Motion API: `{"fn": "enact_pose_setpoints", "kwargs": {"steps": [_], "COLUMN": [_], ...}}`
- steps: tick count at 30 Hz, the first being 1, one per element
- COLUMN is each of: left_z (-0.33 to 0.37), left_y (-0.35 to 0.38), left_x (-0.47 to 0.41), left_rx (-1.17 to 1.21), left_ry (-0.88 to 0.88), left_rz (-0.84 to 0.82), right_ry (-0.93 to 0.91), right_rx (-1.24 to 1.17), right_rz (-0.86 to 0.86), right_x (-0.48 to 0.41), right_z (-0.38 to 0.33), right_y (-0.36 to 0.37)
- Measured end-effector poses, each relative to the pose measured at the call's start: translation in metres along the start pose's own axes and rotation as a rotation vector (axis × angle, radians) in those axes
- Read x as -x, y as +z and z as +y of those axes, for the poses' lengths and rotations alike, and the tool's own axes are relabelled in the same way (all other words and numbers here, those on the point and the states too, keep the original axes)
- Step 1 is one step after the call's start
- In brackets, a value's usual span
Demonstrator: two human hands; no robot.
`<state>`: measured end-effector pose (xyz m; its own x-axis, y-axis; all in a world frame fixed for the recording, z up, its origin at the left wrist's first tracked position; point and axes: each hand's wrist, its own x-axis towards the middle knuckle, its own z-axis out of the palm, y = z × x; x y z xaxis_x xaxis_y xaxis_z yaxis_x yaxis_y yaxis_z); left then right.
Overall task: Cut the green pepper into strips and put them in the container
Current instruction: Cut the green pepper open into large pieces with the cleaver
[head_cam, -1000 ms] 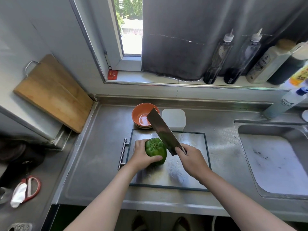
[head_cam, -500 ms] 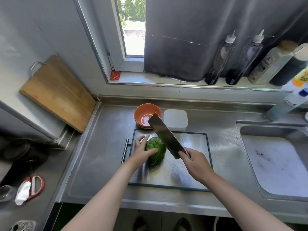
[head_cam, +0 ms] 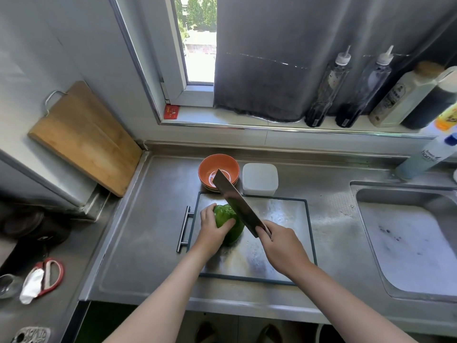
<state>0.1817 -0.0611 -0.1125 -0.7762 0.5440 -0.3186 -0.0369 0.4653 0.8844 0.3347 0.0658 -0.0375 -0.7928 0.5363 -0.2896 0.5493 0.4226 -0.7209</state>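
A whole green pepper (head_cam: 228,225) lies on a steel cutting board (head_cam: 284,219) on the counter. My left hand (head_cam: 212,230) grips the pepper from its left side, fingers curled over it. My right hand (head_cam: 282,246) holds the handle of a cleaver (head_cam: 235,198), whose blade slants up and away over the pepper's right side. Whether the blade touches the pepper I cannot tell. Just behind the board stands a white lidded container (head_cam: 259,178), with an orange bowl (head_cam: 218,167) to its left.
A sink (head_cam: 408,243) lies to the right. Bottles (head_cam: 366,87) line the window sill. A wooden board (head_cam: 84,137) leans on the left wall. Red-handled scissors (head_cam: 47,273) and a dark pot (head_cam: 34,229) sit at the far left.
My left hand went from a loose, fingers-spread touch to a firm grip on the pepper, which now lies more on its side. The cleaver stays raised over it.
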Motion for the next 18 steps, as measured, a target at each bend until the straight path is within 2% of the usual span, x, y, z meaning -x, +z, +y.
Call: {"fn": "enact_pose_setpoints", "kwargs": {"steps": [4,10,18], "left_z": [0.0,0.003,-0.005], "left_y": [0.004,-0.001,0.008], "left_x": [-0.001,-0.005,0.003], "left_rx": [-0.027,-0.047,-0.093], "left_ry": [-0.004,0.002,0.103], "left_rz": [0.012,0.041,0.058], "right_ry": [0.015,0.043,0.09], "right_rx": [-0.004,0.013,0.032], "right_rz": [0.026,-0.024,-0.054], "right_x": [-0.002,-0.002,-0.017], "right_z": [-0.002,0.005,-0.004], "right_y": [0.001,-0.002,0.002]}}
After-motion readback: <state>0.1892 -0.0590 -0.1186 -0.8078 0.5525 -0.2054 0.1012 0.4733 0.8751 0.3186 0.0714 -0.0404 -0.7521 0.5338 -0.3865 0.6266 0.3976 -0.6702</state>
